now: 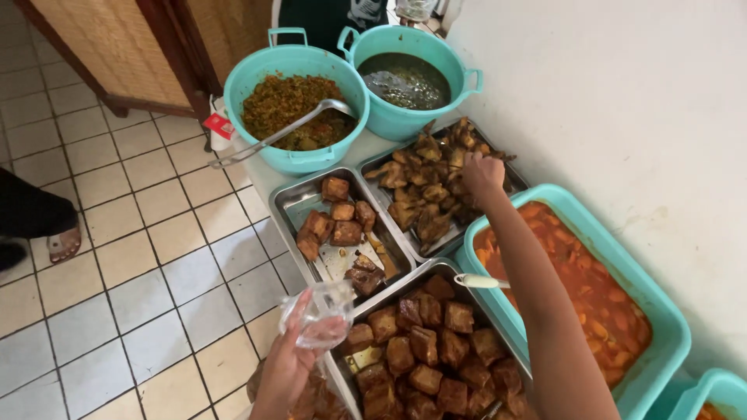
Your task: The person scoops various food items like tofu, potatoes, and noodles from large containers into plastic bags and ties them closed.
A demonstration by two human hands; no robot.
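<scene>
Over the food table, both hands busy.
Left hand (289, 365) grasps a clear bag (319, 313) near the tofu tray (424, 354); right hand (482, 173), fingers pinched, reaches into the far chicken tray (436, 183), beside the curry tub (591, 292).

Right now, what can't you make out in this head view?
- Right hand fingertips: buried among the fried pieces in the steel tray; whether they pinch a piece cannot be told.
- Clear plastic bag in the left hand: contents cannot be told, see-through and glare.
- Tray of brown cubes: cut off by the bottom edge.
- Small teal tub: mostly out of frame, bottom right corner.
</scene>
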